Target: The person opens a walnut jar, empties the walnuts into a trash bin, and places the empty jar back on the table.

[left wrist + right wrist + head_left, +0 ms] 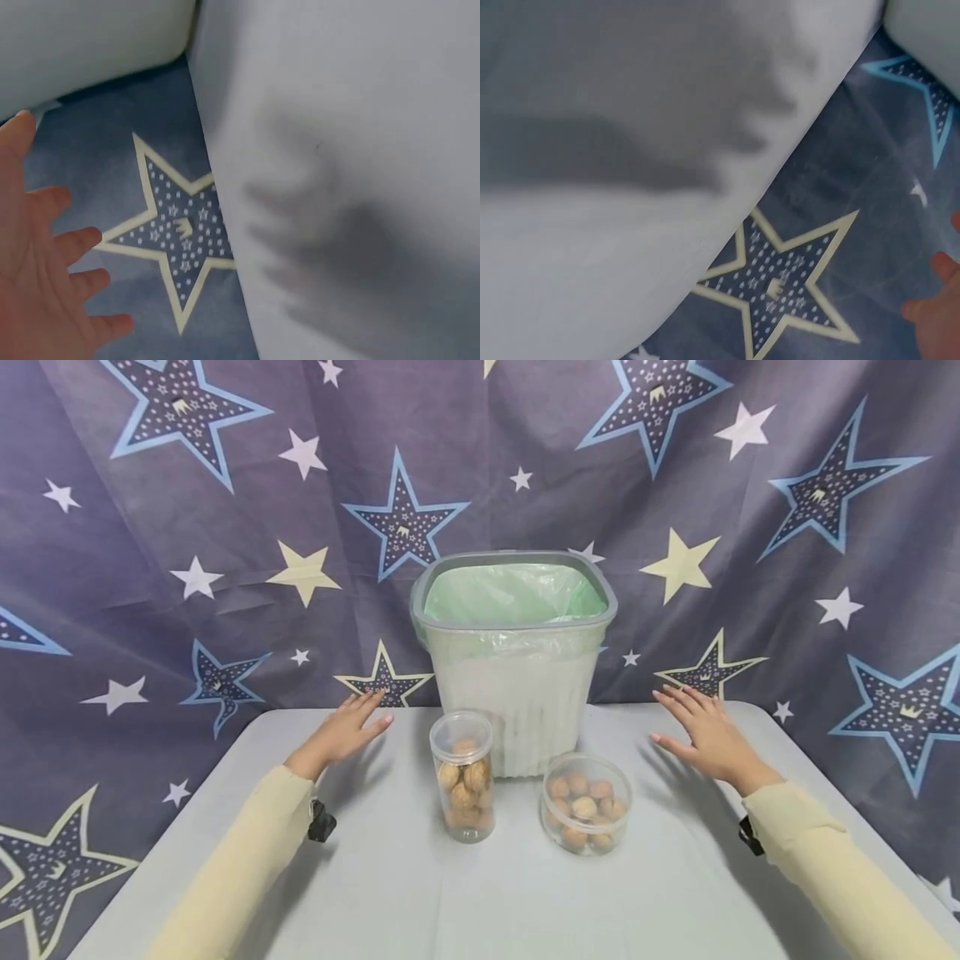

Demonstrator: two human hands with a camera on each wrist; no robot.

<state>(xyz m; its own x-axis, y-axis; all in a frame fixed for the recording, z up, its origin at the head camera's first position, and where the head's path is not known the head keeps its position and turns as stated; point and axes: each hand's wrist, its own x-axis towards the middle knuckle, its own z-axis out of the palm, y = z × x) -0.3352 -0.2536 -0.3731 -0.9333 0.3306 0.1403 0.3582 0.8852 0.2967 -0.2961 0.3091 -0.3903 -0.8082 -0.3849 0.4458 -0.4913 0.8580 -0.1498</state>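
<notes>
My left hand (343,733) hovers over the table's left side, fingers spread and holding nothing. In the left wrist view its palm and fingers (79,247) show against the curtain. Over on the right, my right hand (708,735) is likewise raised with its fingers straight; only a few fingertips (945,266) enter the right wrist view. Between the hands stands a tall clear jar (463,781) of walnuts, upright. To its right sits a low round clear tub (587,806) with several brown walnut-like nuts inside.
Behind the containers a white bin (517,693) with a grey rim and green liner bag (517,589) stands at the table's back edge. The pale table (450,902) meets a dark star-printed curtain (510,410).
</notes>
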